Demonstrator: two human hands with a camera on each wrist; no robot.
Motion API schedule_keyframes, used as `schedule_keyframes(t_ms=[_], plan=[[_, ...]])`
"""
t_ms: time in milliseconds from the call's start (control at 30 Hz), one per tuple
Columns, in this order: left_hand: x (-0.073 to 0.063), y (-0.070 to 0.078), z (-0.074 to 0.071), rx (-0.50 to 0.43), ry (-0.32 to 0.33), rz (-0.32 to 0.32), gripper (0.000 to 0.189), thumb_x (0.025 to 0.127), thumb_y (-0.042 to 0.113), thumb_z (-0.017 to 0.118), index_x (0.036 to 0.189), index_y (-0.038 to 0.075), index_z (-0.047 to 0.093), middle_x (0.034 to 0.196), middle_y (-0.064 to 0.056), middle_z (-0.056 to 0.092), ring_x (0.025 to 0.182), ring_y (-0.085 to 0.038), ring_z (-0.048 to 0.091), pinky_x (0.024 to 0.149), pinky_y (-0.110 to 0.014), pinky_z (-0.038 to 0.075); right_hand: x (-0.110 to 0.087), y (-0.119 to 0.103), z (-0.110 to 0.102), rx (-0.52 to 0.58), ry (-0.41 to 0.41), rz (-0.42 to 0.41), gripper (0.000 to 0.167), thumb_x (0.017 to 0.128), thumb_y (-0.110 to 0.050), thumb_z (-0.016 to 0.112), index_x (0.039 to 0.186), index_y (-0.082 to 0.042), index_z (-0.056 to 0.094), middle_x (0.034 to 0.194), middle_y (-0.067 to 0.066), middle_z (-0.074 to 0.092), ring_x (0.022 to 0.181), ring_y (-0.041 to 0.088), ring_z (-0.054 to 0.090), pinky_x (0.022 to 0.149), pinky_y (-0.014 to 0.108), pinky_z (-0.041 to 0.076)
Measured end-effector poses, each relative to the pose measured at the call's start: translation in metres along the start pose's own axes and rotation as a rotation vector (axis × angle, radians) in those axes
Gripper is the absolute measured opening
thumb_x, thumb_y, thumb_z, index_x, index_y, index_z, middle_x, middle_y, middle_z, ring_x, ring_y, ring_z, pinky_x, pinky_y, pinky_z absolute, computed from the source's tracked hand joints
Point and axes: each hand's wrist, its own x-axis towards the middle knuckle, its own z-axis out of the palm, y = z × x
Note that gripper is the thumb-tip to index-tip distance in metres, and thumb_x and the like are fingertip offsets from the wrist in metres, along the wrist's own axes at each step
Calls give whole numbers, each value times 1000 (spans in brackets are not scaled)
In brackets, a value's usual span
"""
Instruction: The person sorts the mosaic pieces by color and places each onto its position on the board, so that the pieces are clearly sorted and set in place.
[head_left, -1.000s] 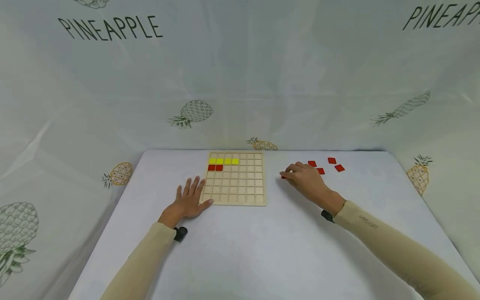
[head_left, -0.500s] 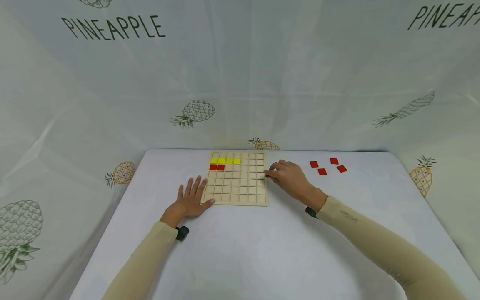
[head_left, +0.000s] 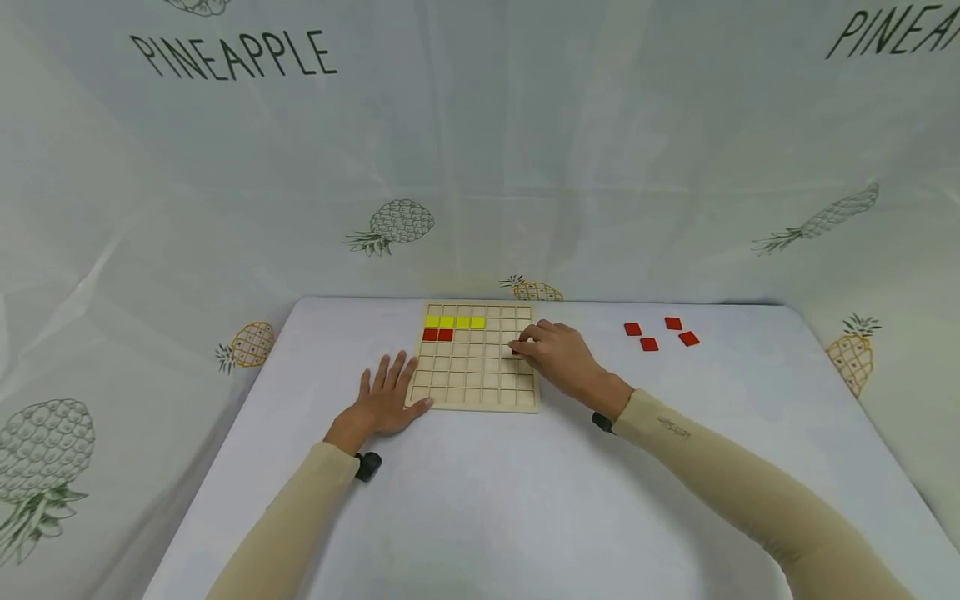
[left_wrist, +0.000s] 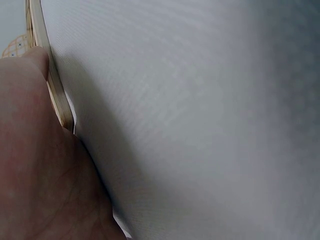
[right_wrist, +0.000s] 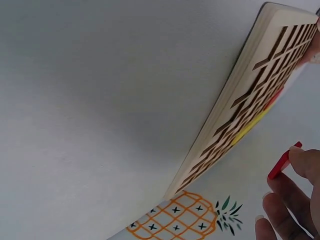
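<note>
My right hand [head_left: 564, 357] pinches a small red square tile [right_wrist: 284, 163] between thumb and fingers, held over the right side of a wooden grid board [head_left: 480, 375]. Splayed fingers of my left hand [head_left: 381, 405] rest at the board's lower left, the thumb along its near edge. In the left wrist view, that hand lies against the board's edge [left_wrist: 59, 100]. Several yellow tiles [head_left: 456, 322] sit in a row near the top left of the grid. Below them, two red tiles [head_left: 438, 335] fill cells at the left.
Several loose red tiles [head_left: 649, 344] lie on the white table [head_left: 480, 500] to the right of the board. Behind the table hangs a pale curtain [head_left: 645, 167] printed with pineapples. A dark band [head_left: 367, 466] is on the left wrist.
My right hand has moved left from beside the loose red tiles to over the board, carrying the red tile. My left hand has kept its place at the board's corner.
</note>
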Motion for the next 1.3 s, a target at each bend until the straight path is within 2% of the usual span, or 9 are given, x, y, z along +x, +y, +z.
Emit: schedule_keyframes(t_ms=[500,700,867,1300], plan=[[2,1,2,0,12,-22,91,108,59,44,171,8,1,177,-18,-12,162,-43,-14,125,-68,-9,27,-12,14,9,-19,-11,17,92,-19,85,109,-16,85,100,1,76,91,21,70,74,33,59],[-3,6,-3,5,-2,-27,90,109,58,43,171,8,1,177,-18,-12,162,-42,-15,125,-66,-10,37,-15,22,-20,-16,-15,21,93,-21,84,114,-19,84,102,0,78,92,19,70,75,31,59],[-1,3,-1,9,2,-19,90,109,58,43,171,7,0,177,-18,-12,162,-43,-15,125,-67,-9,44,-17,26,-36,-6,-40,23,93,-20,84,115,-19,84,102,0,77,91,19,70,75,31,60],[2,-1,2,11,15,-6,91,108,61,43,171,9,1,177,-17,-12,162,-42,-13,125,-68,-8,62,-17,33,-17,-98,-42,23,98,-19,79,121,-18,82,110,3,75,104,21,71,87,34,60]])
